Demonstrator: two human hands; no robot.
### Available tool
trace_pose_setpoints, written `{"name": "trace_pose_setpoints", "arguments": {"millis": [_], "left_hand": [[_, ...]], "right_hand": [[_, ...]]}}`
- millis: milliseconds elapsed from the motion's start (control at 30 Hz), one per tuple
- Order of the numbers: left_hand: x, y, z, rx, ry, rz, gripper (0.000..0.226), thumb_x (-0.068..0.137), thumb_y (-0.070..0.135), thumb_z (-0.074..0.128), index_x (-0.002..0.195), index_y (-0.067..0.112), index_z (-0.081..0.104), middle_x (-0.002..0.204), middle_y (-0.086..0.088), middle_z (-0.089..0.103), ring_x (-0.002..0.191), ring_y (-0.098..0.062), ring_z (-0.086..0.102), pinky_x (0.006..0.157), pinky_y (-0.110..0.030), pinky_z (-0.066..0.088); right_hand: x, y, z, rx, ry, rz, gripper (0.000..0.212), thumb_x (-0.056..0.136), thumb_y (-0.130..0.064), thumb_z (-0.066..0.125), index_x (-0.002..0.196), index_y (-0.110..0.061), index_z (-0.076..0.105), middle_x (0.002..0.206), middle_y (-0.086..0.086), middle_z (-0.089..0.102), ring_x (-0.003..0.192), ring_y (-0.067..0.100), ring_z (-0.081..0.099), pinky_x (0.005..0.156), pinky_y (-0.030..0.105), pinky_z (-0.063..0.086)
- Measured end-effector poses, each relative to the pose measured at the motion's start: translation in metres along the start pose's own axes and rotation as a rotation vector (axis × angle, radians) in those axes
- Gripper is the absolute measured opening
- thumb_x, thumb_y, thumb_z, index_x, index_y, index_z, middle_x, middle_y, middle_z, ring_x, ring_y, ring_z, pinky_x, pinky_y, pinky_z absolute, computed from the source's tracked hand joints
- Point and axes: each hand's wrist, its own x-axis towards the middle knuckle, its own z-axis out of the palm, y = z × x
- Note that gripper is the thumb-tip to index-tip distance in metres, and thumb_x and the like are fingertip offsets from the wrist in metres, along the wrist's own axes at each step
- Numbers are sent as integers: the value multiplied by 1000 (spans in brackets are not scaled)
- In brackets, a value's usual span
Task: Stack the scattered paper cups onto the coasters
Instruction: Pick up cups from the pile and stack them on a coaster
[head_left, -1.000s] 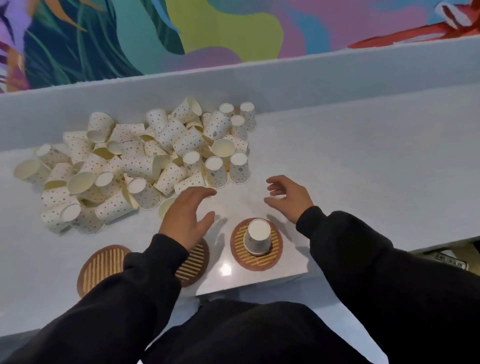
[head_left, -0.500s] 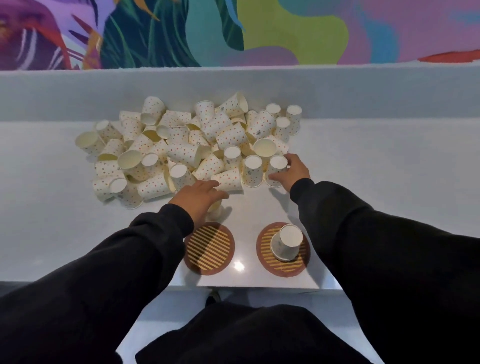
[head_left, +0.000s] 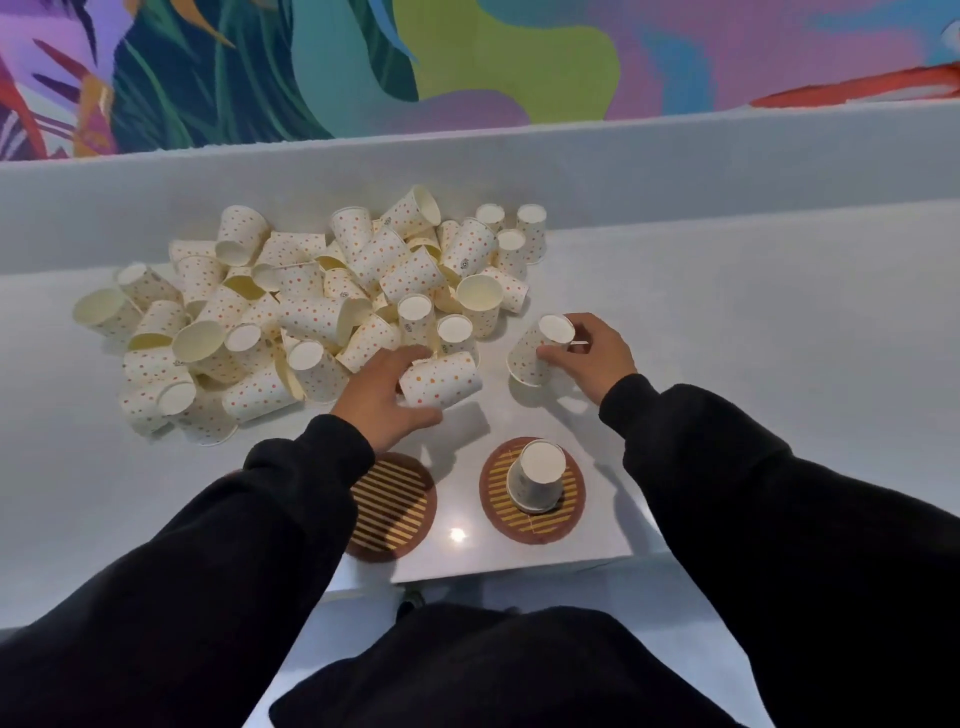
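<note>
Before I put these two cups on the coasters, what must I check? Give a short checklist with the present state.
1. The right hand holds the tilted cup, bottom up: ok.
2. The left hand grips the sideways cup: ok.
3. The upside-down cup stands on the right coaster as base: ok.
4. The left coaster carries no cup: ok; a sleeve covers its edge.
5. The sideways cup turned bottom up: not ok.

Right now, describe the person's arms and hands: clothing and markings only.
The left sleeve and right sleeve are long, loose and plain black, with no logo or stripe showing, ending at the wrists. The left hand and right hand are bare: no gloves, watch or ring visible.
</note>
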Motion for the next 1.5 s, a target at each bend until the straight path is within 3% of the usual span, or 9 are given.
{"name": "trace_pose_setpoints", "arguments": {"millis": [133, 300, 400, 600, 700, 833, 1100, 1333, 1500], "left_hand": [[-8, 2, 27, -291, -22, -127, 62, 76, 42, 87, 130, 34, 57, 118, 16, 61, 106, -8, 57, 82, -24, 44], [-14, 19, 42, -534, -4, -150, 67, 76, 33, 89, 131, 30, 50, 123, 8, 61, 113, -13, 59, 86, -28, 50], [-24, 44, 45, -703, -116, -48, 73, 65, 45, 89, 128, 34, 53, 125, 8, 66, 116, -10, 63, 96, -34, 54], [-42, 63, 68, -563, -130, 108, 72, 67, 52, 89, 129, 43, 54, 128, 20, 66, 120, -7, 61, 101, -37, 52], [-47, 62, 79, -447, -112, 126, 73, 67, 46, 93, 126, 52, 50, 126, 28, 63, 120, 7, 57, 99, -18, 48], [-49, 55, 93, -326, -127, 143, 73, 69, 36, 94, 124, 48, 47, 119, 35, 57, 115, 19, 50, 88, 0, 40], [-42, 33, 120, -215, -203, 86, 75, 68, 48, 91, 126, 50, 43, 114, 36, 54, 106, 12, 52, 87, -11, 40], [-40, 25, 136, -205, -244, 49, 74, 72, 46, 89, 126, 54, 38, 126, 23, 59, 114, -4, 57, 96, -25, 50], [-40, 24, 142, -183, -262, 35, 74, 71, 49, 88, 128, 51, 40, 131, 16, 62, 118, -13, 61, 102, -35, 53]], "right_hand": [[-29, 6, -19, 123, 25, 6, 40, 89, -25, 81, 124, -23, 62, 118, -10, 67, 108, 12, 65, 86, 30, 59], [-68, 22, -25, 238, 90, 33, 38, 91, -21, 79, 125, -20, 63, 122, -2, 68, 111, 18, 66, 73, 21, 57], [-84, 22, -30, 294, 130, 7, 34, 93, -17, 76, 125, -19, 63, 121, -1, 68, 111, 21, 66, 71, 22, 58], [-111, 7, -45, 363, 226, -115, 35, 89, -18, 78, 121, -23, 66, 120, 3, 70, 110, 28, 66, 76, 34, 61], [-124, -4, -53, 370, 270, -175, 44, 79, -35, 78, 120, -27, 67, 120, -1, 70, 113, 27, 66, 83, 41, 59], [-135, -13, -58, 347, 299, -248, 45, 82, -22, 77, 125, -18, 64, 118, -10, 68, 109, 16, 65, 82, 31, 57], [-148, -14, -47, 253, 193, -301, 48, 84, -23, 78, 128, -23, 61, 124, -10, 66, 114, 19, 63, 78, 23, 54], [-148, -1, -32, 127, 137, -300, 50, 83, -32, 79, 130, -26, 61, 127, -16, 65, 116, 18, 62, 84, 40, 60], [-147, 12, -24, 90, 103, -275, 51, 83, -33, 80, 130, -27, 61, 125, -19, 65, 115, 14, 63, 84, 36, 60]]}}
